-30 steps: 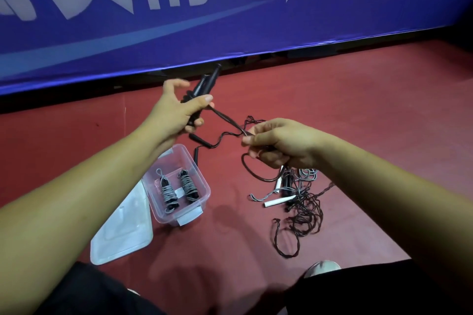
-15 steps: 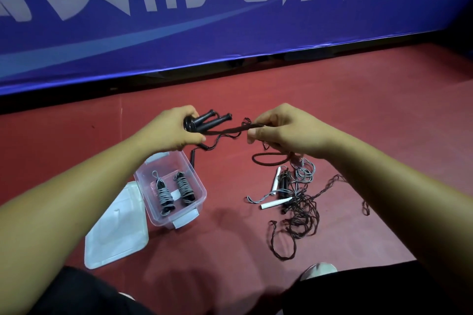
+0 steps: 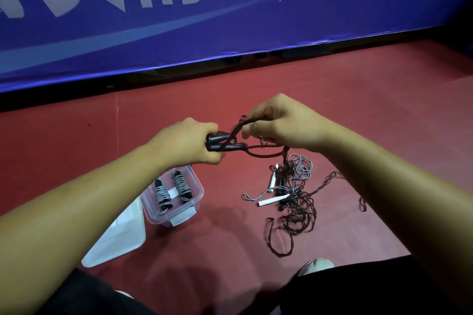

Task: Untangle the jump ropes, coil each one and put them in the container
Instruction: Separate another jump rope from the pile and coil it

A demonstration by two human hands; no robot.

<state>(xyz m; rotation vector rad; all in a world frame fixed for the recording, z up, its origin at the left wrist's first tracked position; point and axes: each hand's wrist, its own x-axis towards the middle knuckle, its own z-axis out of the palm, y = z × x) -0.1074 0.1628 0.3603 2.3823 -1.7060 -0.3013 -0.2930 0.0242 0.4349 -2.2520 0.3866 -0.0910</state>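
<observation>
My left hand [image 3: 189,142] is closed around the two black handles [image 3: 220,142] of a dark jump rope, pointing right. My right hand [image 3: 279,123] pinches the dark rope [image 3: 239,126] just right of the handles and holds a loop of it over them. The rope runs down from my right hand into a tangled pile [image 3: 297,210] on the red floor. In that pile lie a grey rope [image 3: 302,167] and white handles [image 3: 272,201]. The clear plastic container [image 3: 197,198] below my left wrist holds two coiled grey ropes [image 3: 172,190].
The container's white lid [image 3: 122,235] lies on the floor at its near left side. A blue banner [image 3: 230,20] runs along the far edge of the red floor. My dark-clothed knees and a pale shoe toe [image 3: 316,264] fill the bottom of the view.
My left hand turned the handles from upright to pointing right and came lower. My right hand moved up and left, bringing a loop of rope over the handles.
</observation>
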